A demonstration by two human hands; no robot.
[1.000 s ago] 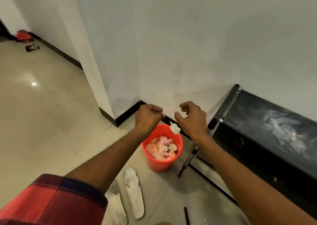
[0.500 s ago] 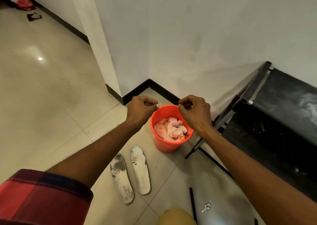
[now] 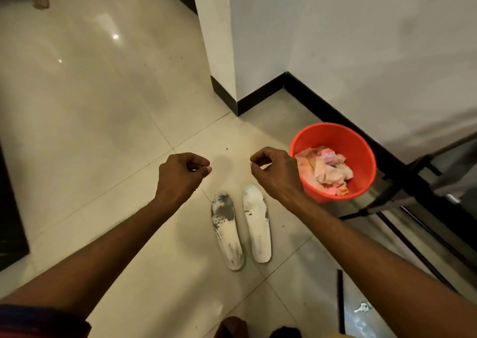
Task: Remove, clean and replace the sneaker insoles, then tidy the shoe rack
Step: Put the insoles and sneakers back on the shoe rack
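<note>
While I look down at the tiled floor (image 3: 103, 131), my left hand (image 3: 182, 175) and right hand (image 3: 277, 173) hang apart in front of me, each with fingers curled in and thumb meeting forefinger; neither has hold of anything I can make out. Below and between them, a grey-smeared insole (image 3: 227, 232) and a cleaner white insole (image 3: 258, 224) lie side by side on the tiles, toes pointing away from me. An orange bucket (image 3: 335, 137) of crumpled pinkish tissues (image 3: 322, 170) stands just beyond my right hand, beside the black shoe rack (image 3: 392, 190). A small key (image 3: 362, 307) and a black rod (image 3: 340, 301) lie near the rack's foot.
</note>
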